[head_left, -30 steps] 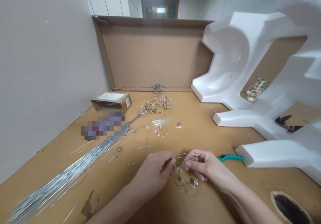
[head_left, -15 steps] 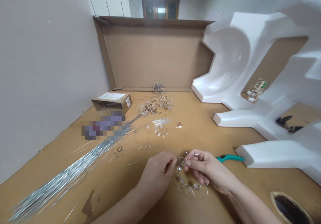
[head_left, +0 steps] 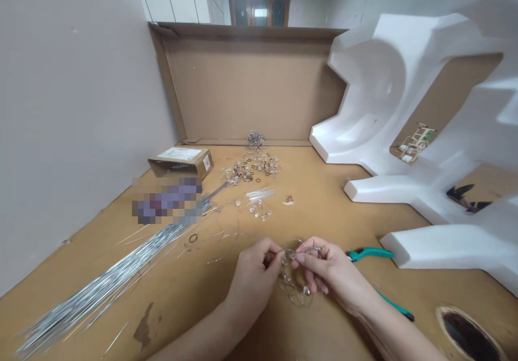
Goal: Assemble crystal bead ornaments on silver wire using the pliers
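My left hand point(head_left: 254, 274) and my right hand point(head_left: 324, 270) meet low in the middle of the view, both pinched on a thin wire ring strung with clear beads point(head_left: 292, 285). The ring hangs in loops between and below the fingertips. Teal-handled pliers point(head_left: 367, 253) lie on the cardboard just right of my right hand, partly hidden by it. Further back lie a small wire ring with beads point(head_left: 259, 210) and a scatter of beads and dark rings point(head_left: 253, 168).
A long bundle of silver wires point(head_left: 101, 287) runs along the left side of the brown cardboard surface point(head_left: 332, 204). A small cardboard box point(head_left: 180, 161) sits at the back left. White foam packing point(head_left: 404, 123) fills the right. A dark hole point(head_left: 469, 339) is at the lower right.
Both hands have shifted slightly up and left with the beaded wire, whose hanging loops have drawn in smaller. More of the pliers' handles shows beside my right wrist.
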